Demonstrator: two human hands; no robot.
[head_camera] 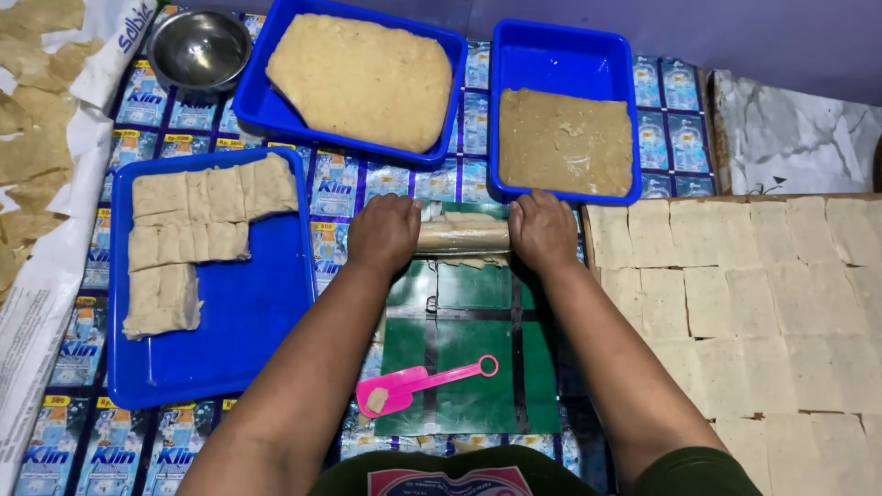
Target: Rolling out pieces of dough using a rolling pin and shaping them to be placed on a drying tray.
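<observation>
- Pressing down with both sets of fingers, we have our left hand and right hand curled over the two ends of a pale dough roll; the fingers are bent onto it, gripping lightly rather than clenched tight.
- That roll lies across the far edge of the green mat, just in front of the blue tray of brown filling.
- We judge the roll could split or flatten if one hand bears down harder than the other; its loose edge near the mat might also unroll.
- Our knuckles sit close to the filling tray's rim, so a push forward could nudge it.
- Nearer us on the mat lies a pink spatula with a dab of paste, well apart from the hands.
- To the left sits a blue tray of cut squares; behind, a tray with a yellow dough slab and a steel bowl.
- Covering the table are joined rectangular sachets, blue and white with yellow corner tags.
- At right, rows of pale squares fill a board.
</observation>
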